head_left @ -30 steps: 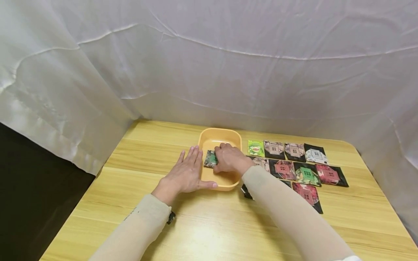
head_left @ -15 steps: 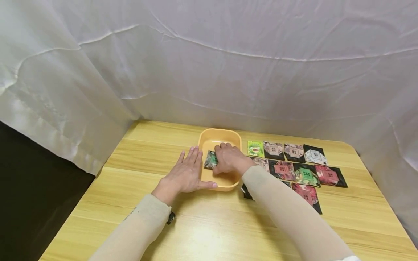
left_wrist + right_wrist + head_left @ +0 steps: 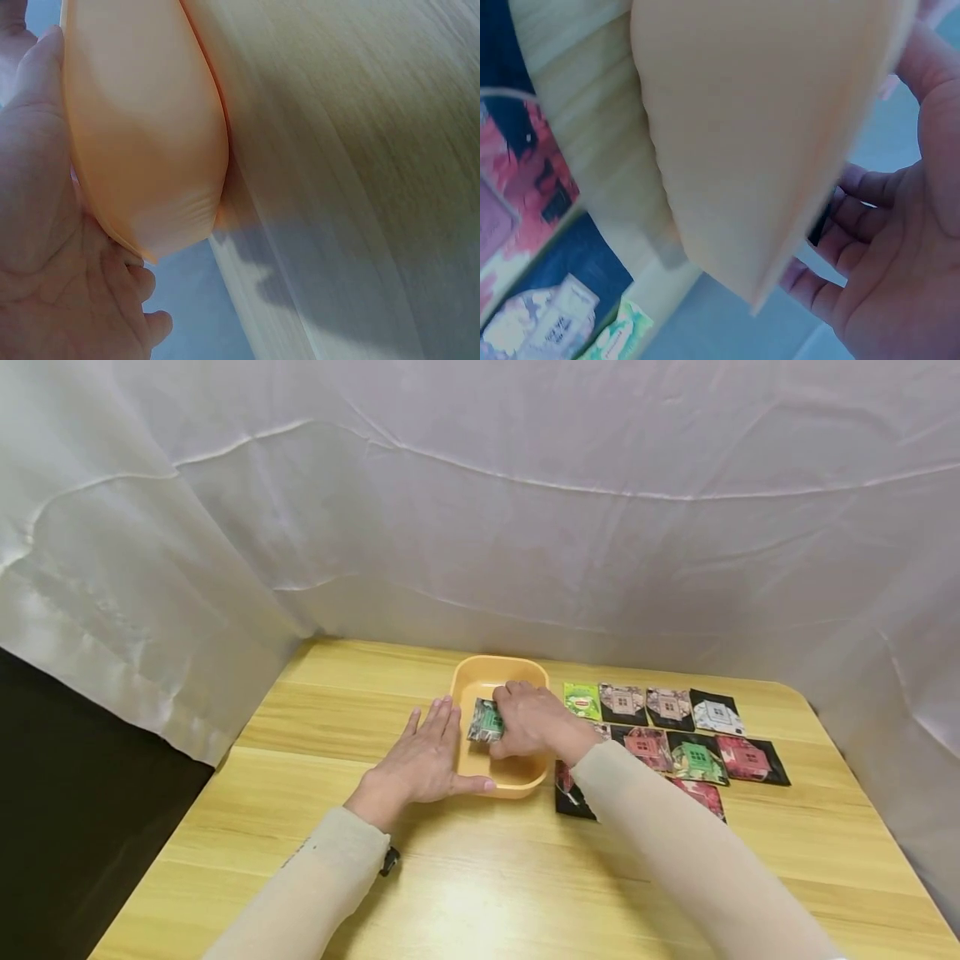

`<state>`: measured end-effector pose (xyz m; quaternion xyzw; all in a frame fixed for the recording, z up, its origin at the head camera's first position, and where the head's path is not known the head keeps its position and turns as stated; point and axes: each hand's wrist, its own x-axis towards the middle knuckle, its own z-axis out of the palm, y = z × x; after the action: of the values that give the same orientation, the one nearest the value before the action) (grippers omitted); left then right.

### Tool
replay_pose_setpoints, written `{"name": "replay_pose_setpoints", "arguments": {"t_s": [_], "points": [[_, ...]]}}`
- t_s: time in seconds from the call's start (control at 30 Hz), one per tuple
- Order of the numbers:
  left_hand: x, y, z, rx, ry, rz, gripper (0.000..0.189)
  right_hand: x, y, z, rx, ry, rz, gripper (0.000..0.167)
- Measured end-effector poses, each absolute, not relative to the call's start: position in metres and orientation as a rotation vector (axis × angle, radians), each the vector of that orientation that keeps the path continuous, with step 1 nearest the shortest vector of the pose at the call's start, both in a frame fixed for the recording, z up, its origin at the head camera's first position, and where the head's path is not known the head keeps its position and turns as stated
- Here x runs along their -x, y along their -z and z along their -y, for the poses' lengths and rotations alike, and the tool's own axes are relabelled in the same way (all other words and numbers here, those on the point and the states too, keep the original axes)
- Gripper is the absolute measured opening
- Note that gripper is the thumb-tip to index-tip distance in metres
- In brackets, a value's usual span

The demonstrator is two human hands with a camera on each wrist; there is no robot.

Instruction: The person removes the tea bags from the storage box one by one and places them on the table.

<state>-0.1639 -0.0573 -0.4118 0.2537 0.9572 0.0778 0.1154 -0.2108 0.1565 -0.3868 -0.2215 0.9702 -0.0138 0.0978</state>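
My left hand rests on the near-left rim of an orange plastic tray, its fingers straight along the side and its thumb at the front corner. Over the tray, my right hand pinches a dark tea bag sachet with a green label; the fingertips are partly hidden. From the left wrist view, the palm lies against the tray wall. Beyond the tray wall in the right wrist view, the fingers of the right hand curl, with a sliver of something black between them.
Right of the tray, several flat tea sachets lie in rows on the wooden table, among them a yellow-green one and a green-labelled one. My right sleeve covers part of the lowest row. A pale curtain hangs behind.
My right hand and the sachet have risen slightly and tilted inside the tray. The right forearm has shifted, uncovering more of a black sachet beside the tray. My left hand stays in place.
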Motion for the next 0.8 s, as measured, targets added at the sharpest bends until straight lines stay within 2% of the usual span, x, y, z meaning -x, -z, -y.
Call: {"name": "replay_pose_setpoints", "arguments": {"t_s": [0.33, 0.8], "points": [[0.165, 0.413, 0.058, -0.734, -0.255, -2.808, 0.137, 0.194, 0.363, -0.197, 0.721, 0.177, -2.958, 0.080], [0.168, 0.414, 0.060, -0.739, -0.289, -2.791, 0.137, 0.145, 0.361, -0.298, 0.693, 0.208, -3.043, 0.070]]}}
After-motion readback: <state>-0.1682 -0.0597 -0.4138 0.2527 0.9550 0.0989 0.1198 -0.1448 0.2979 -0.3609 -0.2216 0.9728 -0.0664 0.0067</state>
